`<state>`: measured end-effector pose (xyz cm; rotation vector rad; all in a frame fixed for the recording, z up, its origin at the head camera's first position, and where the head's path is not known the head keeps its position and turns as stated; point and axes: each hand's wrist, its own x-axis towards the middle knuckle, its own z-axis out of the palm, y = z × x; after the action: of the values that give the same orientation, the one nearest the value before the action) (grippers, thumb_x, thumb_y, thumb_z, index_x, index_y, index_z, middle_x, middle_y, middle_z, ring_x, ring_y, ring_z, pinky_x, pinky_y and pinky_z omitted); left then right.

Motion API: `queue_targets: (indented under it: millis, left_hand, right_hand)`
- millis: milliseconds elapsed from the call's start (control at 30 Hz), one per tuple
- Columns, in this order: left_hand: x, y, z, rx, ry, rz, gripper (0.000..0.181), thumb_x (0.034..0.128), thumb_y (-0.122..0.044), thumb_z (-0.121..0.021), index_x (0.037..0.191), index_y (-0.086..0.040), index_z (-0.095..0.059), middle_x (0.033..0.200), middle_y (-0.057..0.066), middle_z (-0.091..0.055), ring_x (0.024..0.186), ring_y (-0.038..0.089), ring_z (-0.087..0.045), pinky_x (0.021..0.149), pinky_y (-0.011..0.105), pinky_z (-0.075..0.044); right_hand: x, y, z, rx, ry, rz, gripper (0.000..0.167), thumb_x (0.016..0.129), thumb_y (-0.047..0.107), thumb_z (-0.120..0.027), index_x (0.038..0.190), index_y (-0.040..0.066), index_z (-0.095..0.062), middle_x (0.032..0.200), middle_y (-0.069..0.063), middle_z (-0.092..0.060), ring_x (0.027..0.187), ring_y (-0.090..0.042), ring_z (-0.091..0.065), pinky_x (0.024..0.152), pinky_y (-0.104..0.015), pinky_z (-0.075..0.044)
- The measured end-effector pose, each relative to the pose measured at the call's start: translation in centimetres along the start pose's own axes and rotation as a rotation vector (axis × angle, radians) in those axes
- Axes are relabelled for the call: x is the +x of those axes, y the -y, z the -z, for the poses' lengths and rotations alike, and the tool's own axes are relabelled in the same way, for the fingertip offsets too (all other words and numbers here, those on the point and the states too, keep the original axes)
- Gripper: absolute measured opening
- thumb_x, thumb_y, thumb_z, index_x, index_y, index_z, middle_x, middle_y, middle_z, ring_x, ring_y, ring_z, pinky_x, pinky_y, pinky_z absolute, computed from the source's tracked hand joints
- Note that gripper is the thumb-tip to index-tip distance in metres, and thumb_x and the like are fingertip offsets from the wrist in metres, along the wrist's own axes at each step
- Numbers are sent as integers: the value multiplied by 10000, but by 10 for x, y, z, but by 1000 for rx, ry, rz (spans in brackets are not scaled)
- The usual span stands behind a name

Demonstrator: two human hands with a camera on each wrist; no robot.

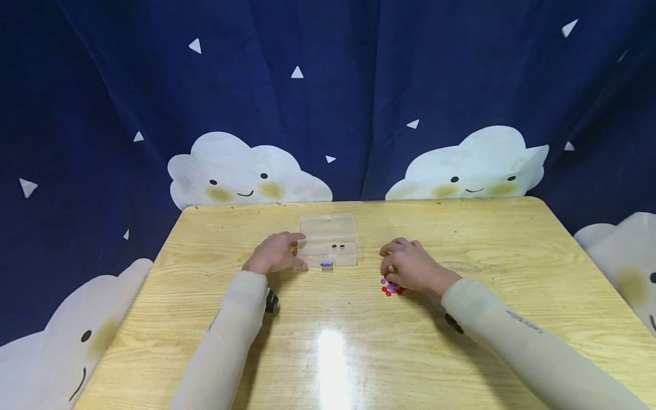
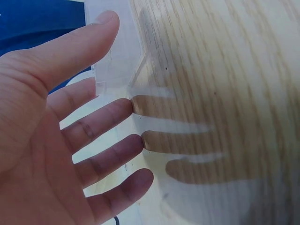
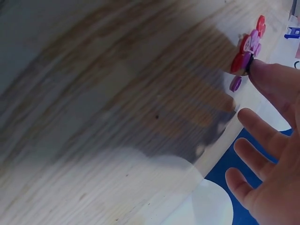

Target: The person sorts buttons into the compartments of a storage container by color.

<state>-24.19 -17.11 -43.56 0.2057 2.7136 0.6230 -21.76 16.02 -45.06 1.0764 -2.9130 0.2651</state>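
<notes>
A clear plastic box [image 1: 326, 230] lies with its lid laid back in the head view, two small dark buttons [image 1: 338, 246] inside its near half. My left hand [image 1: 277, 253] is at the box's left side, fingers fairly straight, thumb apart from them. In the left wrist view its thumb and index finger are beside the clear plastic wall [image 2: 117, 47]. My right hand [image 1: 407, 265] reaches down to a small cluster of red and purple buttons [image 1: 392, 289]. Its thumb presses a black button [image 3: 249, 64] at the cluster; the index finger behind is hidden. The other fingers are loosely bent.
A blue latch [image 1: 326, 265] is on the box's front edge. Everything rests on a light wooden table [image 1: 348, 319]. A dark blue curtain [image 1: 328, 102] with white clouds hangs behind and beside it.
</notes>
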Motion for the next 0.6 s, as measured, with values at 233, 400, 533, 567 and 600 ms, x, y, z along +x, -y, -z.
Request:
queue_targets:
  millis: [233,400,533,567,600]
  left_hand:
    - [0,0,-1,-11,2,-1,822,788,-361,-829,1502,-233,-442,1445,100,-564,1323,328,-534,1096,564,-432]
    - [1,0,-1,4,0,-9,828,786,-370,-827,1503,-232,-438,1448,104,-562,1330,339,-528,1104,573,-423]
    - [0,0,-1,14,2,-5,833,784,-374,-827,1505,-229,-436,1451,103,-560,1359,347,-503,1115,577,-412]
    - [0,0,-1,16,2,-5,834,783,-375,-827,1505,-227,-436,1451,104,-560,1361,348,-501,1115,577,-412]
    - [0,0,0,16,2,-4,834,782,-375,-829,1504,-226,-438,1451,105,-561,1362,348,-499,1115,575,-413]
  right_hand:
    - [-2,1,-1,-9,-5,-5,135,801,146,-785,727,245,-731,1210,-81,-691,1171,-333,-566,825,-561,-458]
    - [-1,1,-2,1,-7,-15,179,788,119,-792,685,235,-704,1219,-75,-688,1193,-327,-554,843,-563,-455]
    - [-1,1,-2,5,-16,-1,201,784,110,-795,663,233,-692,1225,-69,-689,1250,-356,-526,899,-595,-453]
    - [-1,0,-2,-1,-19,8,205,783,106,-794,660,234,-692,1224,-65,-691,1263,-363,-520,913,-602,-453]
    - [-1,1,-2,-7,-22,14,207,782,104,-793,658,235,-692,1222,-61,-692,1274,-368,-514,924,-605,-452]
